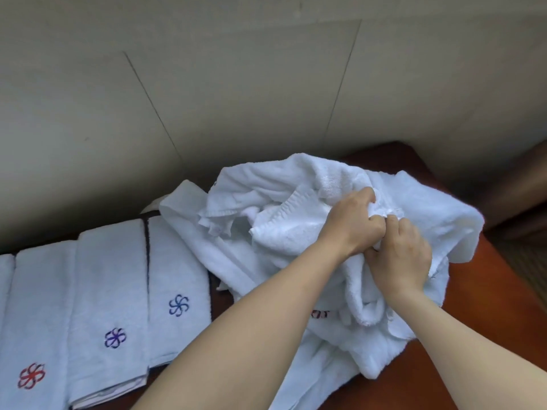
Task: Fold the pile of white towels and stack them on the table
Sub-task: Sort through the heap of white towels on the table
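A big crumpled pile of white terry towels [296,220] lies on the reddish-brown wooden table [485,306], on its right part, close to the pale grey panelled wall [207,84]. Both bare forearms reach from the lower edge into this pile. The left hand [352,223] is on top of the heap, its fingers curled and pinching a fold of white cloth near the highest point. The right hand [399,255] is just beside it, touching it, and its fingers are also curled into the same bunch of towel, so both hands grasp the cloth at almost one place. A towel edge with a ribbed border [284,214] stands up just left of the left hand. Under the right forearm a small red embroidered mark [321,314] shows on one loose towel.

On the left part of the table, folded white towels lie flat side by side in a row, touching each other. One has a blue flower emblem [178,305] and is nearest to the pile, the next has a purple flower emblem [115,337], and the third has a red flower emblem [31,376]. A further white towel [4,279] is only partly seen at the left border
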